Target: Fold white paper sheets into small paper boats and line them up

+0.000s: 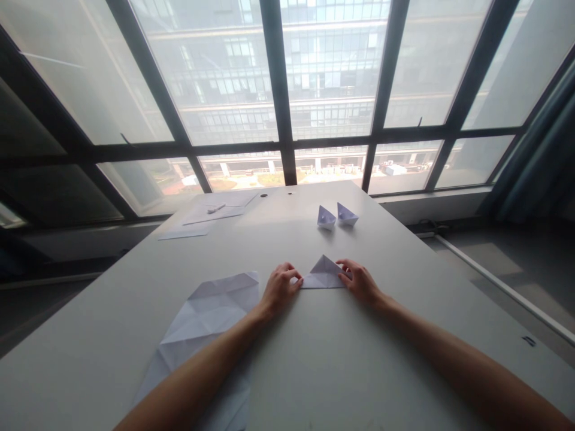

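A folded paper [322, 276] lies on the white table, a triangle pointing away from me above a straight strip along its near edge. My left hand [282, 286] grips its left end, thumb and fingers pinched together. At the right end, my right hand [358, 280] has its thumb and curled fingers on the sloping side and corner. Both ends of the paper are partly covered by fingers. Beyond it stand two small folded paper boats, the left boat [326, 219] and the right boat [347, 215], side by side.
A large creased paper sheet [202, 320] lies under and beside my left forearm. Farther back on the left are flat sheets [191, 229] with a small white object [216, 209] on top. A dark small item [529, 341] sits near the table's right edge. Windows rise beyond the table.
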Demonstrator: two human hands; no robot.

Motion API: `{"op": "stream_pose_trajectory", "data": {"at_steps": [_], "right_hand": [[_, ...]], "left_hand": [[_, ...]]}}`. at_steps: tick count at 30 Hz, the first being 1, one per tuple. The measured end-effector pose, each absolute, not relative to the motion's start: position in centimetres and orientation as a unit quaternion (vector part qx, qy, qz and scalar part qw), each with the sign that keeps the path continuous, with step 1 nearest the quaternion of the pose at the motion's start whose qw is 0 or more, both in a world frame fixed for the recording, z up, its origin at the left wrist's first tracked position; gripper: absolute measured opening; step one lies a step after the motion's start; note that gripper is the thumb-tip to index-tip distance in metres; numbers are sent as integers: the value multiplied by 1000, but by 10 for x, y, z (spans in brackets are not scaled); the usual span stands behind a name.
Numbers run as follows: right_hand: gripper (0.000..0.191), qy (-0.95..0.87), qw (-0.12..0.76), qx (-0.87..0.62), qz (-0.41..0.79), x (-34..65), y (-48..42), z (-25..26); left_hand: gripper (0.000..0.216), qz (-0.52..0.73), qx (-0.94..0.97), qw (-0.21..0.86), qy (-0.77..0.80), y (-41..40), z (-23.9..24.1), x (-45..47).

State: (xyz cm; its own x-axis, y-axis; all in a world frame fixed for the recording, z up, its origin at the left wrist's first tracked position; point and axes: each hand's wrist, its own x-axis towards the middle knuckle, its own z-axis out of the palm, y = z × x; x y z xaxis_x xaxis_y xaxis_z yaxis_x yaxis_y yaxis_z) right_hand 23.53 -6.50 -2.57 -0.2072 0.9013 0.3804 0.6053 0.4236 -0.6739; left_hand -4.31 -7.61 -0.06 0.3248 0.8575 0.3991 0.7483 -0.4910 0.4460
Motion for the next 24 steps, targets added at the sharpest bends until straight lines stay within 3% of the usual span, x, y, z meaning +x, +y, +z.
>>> {"op": "stream_pose_trajectory", "data": {"at_steps": [11, 24], "right_hand": [[33, -729, 444, -462, 242, 235, -64, -25], [32, -695, 500, -434, 281, 232, -64, -24]], "left_hand": [[12, 313, 805, 98, 495, -70, -7, -45], [19, 399, 747, 252, 468, -68, -6, -45]]}}
